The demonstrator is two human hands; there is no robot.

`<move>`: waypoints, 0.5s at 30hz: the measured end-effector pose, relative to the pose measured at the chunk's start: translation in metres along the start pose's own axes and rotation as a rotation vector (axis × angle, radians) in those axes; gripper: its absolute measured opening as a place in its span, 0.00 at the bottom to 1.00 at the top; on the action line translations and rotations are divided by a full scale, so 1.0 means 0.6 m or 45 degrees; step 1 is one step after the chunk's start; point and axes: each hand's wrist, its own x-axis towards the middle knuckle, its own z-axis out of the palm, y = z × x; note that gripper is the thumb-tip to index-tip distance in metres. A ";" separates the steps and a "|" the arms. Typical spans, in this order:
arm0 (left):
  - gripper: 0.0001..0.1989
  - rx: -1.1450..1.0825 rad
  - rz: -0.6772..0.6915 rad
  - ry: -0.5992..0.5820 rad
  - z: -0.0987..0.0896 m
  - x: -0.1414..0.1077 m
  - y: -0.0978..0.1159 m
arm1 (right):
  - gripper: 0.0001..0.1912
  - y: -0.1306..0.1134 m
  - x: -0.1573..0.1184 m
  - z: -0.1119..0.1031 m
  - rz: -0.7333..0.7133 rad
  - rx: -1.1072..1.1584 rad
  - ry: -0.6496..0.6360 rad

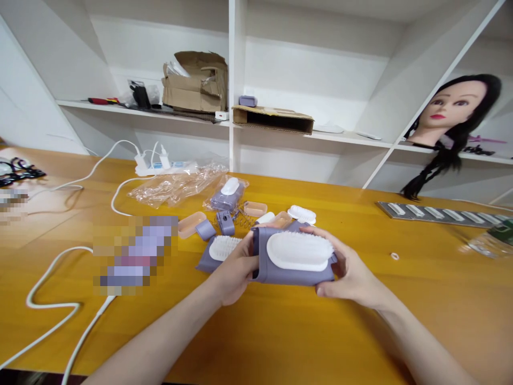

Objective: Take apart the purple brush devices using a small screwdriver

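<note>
Between my two hands is a purple scrub brush (298,270) with a white oval bristle pad on its upper face; its left end looks hollow. My left hand (236,272) is closed on the left end, thumb at the opening. At the other end my right hand (347,270) grips it with the thumb below and fingers behind. Another purple scrub brush (208,255) lies just behind my left hand, partly covered by it. Beyond are a loose white bristle pad (301,214), orange oval trays (192,224), small purple parts (225,222) and metal springs (244,219).
A bagged purple brush (227,195) and clear plastic wrap (180,184) lie farther back by a power strip (168,168). White cables (54,306) cross the left side. At right are a white ring (395,256), a metal strip (436,213) and a clear bottle (491,240).
</note>
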 end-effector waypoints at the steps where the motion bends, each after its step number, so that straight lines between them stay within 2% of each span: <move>1: 0.20 -0.007 -0.003 -0.004 0.000 0.000 -0.002 | 0.44 0.003 0.000 -0.001 -0.001 0.012 -0.020; 7: 0.26 0.003 0.005 -0.053 -0.002 0.005 -0.019 | 0.44 0.015 0.001 0.001 -0.040 -0.002 -0.051; 15: 0.24 -0.008 0.054 -0.189 -0.002 0.000 -0.016 | 0.45 0.007 -0.001 0.006 -0.133 -0.057 -0.114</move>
